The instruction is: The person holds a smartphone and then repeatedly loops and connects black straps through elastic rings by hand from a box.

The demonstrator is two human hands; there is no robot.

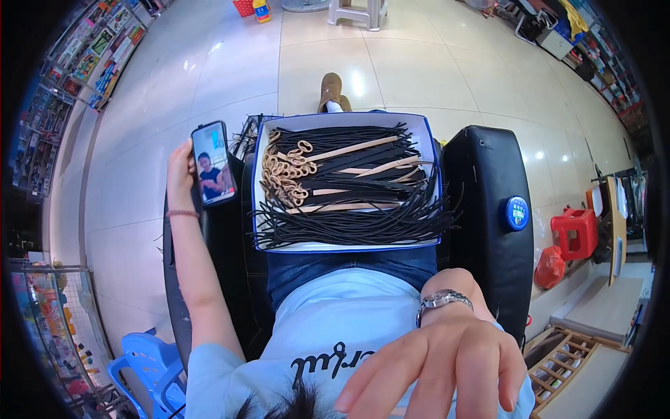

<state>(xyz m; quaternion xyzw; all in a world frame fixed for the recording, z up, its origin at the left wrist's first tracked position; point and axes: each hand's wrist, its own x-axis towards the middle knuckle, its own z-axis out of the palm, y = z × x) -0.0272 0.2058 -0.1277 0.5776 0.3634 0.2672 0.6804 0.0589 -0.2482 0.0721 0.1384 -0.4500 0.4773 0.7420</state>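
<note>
My left hand (180, 166) is closed around the edge of a smartphone (215, 164), held out on the left. A person in a dark top shows on its lit screen. Close to the camera, over my light blue shirt, my right hand (453, 359) is raised with its fingers apart and nothing visible in it. A shallow white box (342, 123) with a blue rim rests on my lap, apart from both hands. Inside lie many thin black cords (349, 227) and tan straps (373, 145). Tan looped ends (286, 171) are bunched at the box's left side.
A black padded armrest (488, 181) stands on my right, with a round blue-lidded container (516, 214) on it. Farther right are a red stool (574, 234) and red bag (549, 267). A blue plastic chair (148, 366) stands lower left; stocked shelves (105, 52) line the left.
</note>
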